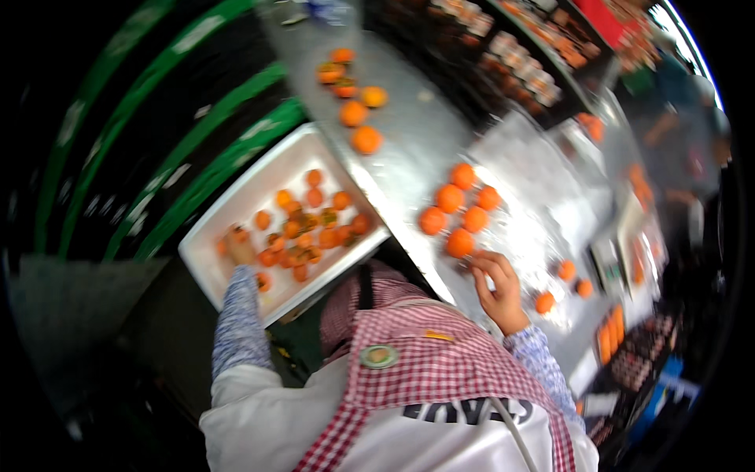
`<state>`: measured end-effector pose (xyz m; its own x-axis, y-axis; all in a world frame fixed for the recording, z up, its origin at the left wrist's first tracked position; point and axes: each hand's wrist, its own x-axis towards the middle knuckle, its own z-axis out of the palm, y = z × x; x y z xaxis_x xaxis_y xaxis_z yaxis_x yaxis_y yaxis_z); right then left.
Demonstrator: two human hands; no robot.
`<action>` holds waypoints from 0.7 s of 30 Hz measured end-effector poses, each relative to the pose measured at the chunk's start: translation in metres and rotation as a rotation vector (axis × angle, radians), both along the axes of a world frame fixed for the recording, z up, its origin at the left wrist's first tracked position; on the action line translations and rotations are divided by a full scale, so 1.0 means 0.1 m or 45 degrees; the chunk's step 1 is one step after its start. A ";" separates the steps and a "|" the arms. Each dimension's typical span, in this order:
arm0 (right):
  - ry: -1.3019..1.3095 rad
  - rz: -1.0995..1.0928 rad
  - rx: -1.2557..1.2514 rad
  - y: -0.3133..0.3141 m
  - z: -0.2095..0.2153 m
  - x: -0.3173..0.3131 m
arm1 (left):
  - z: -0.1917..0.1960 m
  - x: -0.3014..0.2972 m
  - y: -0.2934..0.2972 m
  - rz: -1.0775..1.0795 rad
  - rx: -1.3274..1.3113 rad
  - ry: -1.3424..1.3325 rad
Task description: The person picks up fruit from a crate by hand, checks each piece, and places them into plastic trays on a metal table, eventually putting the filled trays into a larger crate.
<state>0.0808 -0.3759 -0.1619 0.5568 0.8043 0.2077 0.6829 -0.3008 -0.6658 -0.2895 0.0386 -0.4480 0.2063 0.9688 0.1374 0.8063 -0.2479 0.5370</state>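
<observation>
At nine o'clock, left hand (242, 250) deep in the white box (250, 193) among persimmons (305, 243), grip too blurred to tell!
Four o'clock, right hand (497, 291) half-curled, seemingly empty; six persimmons (450, 198) beyond, three (565, 271) at three-thirty, six (353, 113) at twelve, on shiny metal table (425, 134); packed crates (523, 71) at one.

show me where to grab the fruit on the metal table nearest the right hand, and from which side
Probably by its rounded sides, fingers and thumb opposite each other. The fruit looks ball-shaped. Come from the near side, where the right hand is: that side looks open, while other fruits crowd its far side.
</observation>
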 end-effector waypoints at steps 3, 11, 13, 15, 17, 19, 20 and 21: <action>0.046 -0.265 -0.087 -0.35 -0.10 0.14 | -0.11 0.02 0.12 0.067 -0.128 0.225; -0.194 -0.329 -0.387 -0.46 -0.17 0.07 | 0.10 0.41 0.11 0.157 -0.287 0.503; -0.167 -0.326 -0.479 -0.39 -0.20 0.07 | 0.12 0.44 0.10 0.161 -0.296 0.527; -0.188 -0.331 -0.543 -0.28 -0.17 0.08 | 0.13 0.45 0.11 0.170 -0.314 0.531; -0.210 -0.300 -0.646 -0.26 -0.21 0.13 | 0.11 0.44 0.14 0.155 -0.325 0.578; -0.267 -0.259 -0.709 -0.29 -0.25 0.18 | 0.13 0.42 0.14 0.146 -0.331 0.602; -0.265 -0.241 -0.715 -0.30 -0.28 0.20 | 0.17 0.42 0.10 0.142 -0.329 0.603; -0.264 -0.222 -0.721 -0.32 -0.31 0.23 | 0.21 0.42 0.08 0.138 -0.328 0.603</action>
<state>0.1036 -0.4081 -0.1928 0.6837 0.7220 -0.1064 0.6896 -0.6868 -0.2297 -0.2473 0.0461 -0.4273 0.0850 0.9780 -0.1905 0.9882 -0.0583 0.1416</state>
